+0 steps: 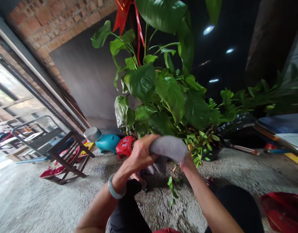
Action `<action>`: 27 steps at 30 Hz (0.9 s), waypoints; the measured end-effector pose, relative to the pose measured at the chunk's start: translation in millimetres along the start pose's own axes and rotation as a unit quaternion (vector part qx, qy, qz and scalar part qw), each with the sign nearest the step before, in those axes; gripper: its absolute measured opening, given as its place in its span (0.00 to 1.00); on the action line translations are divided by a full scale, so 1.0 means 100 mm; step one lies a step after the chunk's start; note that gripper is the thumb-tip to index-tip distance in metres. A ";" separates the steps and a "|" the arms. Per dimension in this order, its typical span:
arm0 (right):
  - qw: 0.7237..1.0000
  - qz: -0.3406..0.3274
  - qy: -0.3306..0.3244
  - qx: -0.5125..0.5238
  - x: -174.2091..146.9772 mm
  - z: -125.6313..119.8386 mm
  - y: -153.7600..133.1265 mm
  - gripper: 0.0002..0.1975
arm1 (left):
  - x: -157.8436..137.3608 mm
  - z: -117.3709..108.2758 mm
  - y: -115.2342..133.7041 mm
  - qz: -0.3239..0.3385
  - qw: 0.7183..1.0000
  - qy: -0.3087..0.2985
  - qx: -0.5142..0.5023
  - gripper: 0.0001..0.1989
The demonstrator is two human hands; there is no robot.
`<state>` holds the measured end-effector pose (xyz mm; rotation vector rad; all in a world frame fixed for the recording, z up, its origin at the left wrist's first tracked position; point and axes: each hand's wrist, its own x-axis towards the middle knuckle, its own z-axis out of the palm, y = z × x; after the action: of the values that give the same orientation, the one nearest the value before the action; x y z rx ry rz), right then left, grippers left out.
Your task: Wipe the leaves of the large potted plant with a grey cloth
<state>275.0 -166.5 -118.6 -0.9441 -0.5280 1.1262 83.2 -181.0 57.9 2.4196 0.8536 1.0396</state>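
In front of the leafy potted plant, a grey cloth (168, 148) is stretched between my two hands. My left hand (143, 151), below a pale bangle (113, 187), is closed on its left end. My right hand (186, 161) is at the other end; the cloth covers most of its fingers. A loose fold of the cloth hangs below, slightly blurred. Close behind both hands are the broad green leaves of the plant (169, 95). Fallen leaves (172, 187) lie on the rough floor beneath.
Left of the plant stand a small red stool (124, 146), a teal animal-shaped object (107, 143) and a metal bowl (92, 133). Farther left is a wooden chair (66, 158). A red bag-like object (283, 210) lies at lower right. A red ribbon (122, 16) hangs above.
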 end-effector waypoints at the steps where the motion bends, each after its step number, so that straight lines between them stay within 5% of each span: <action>1: 1.000 0.008 0.003 0.009 -0.01 0.00 -0.01 0.13 | 0.07 -0.13 0.03 -0.005 0.997 0.075 0.004 0.25; 4: 0.996 0.059 0.017 0.066 -0.05 0.06 -0.03 0.14 | 0.47 -0.43 -0.03 -0.019 0.953 0.301 0.021 0.29; 6: 0.992 0.088 0.019 0.093 -0.08 0.11 -0.04 0.13 | 0.71 -0.43 -0.19 -0.037 0.940 0.338 0.038 0.29; 10: 0.989 0.105 0.023 0.101 -0.10 0.14 -0.05 0.14 | 0.57 -0.04 -0.58 -0.113 0.985 0.118 0.056 0.23; 13: 0.988 0.110 0.035 0.102 -0.10 0.05 -0.08 0.15 | 0.06 0.20 -0.69 -0.155 0.987 0.009 0.050 0.23; 16: 0.986 0.127 0.059 0.096 -0.15 -0.11 -0.09 0.16 | -0.35 0.19 -0.66 -0.192 0.975 -0.078 0.079 0.25; 18: 0.981 0.146 0.085 0.093 -0.23 -0.19 -0.06 0.17 | -0.47 0.10 -0.63 -0.212 0.971 -0.068 0.084 0.26; 21: 0.980 0.163 0.089 0.076 -0.47 -0.21 0.02 0.18 | -0.50 0.00 -0.63 -0.242 0.966 0.037 0.086 0.25; 24: 0.985 0.169 -0.004 0.025 -0.80 -0.09 0.05 0.23 | -0.53 0.11 -0.61 -0.260 0.951 0.140 0.089 0.24; 27: 0.982 0.121 -0.144 -0.007 -1.10 0.10 0.05 0.29 | -0.69 0.46 -0.49 -0.221 0.964 0.133 0.061 0.22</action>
<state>223.8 -263.9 -107.4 -0.8776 -0.6681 1.4947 61.2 -194.2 -35.0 2.0575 1.5070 1.1682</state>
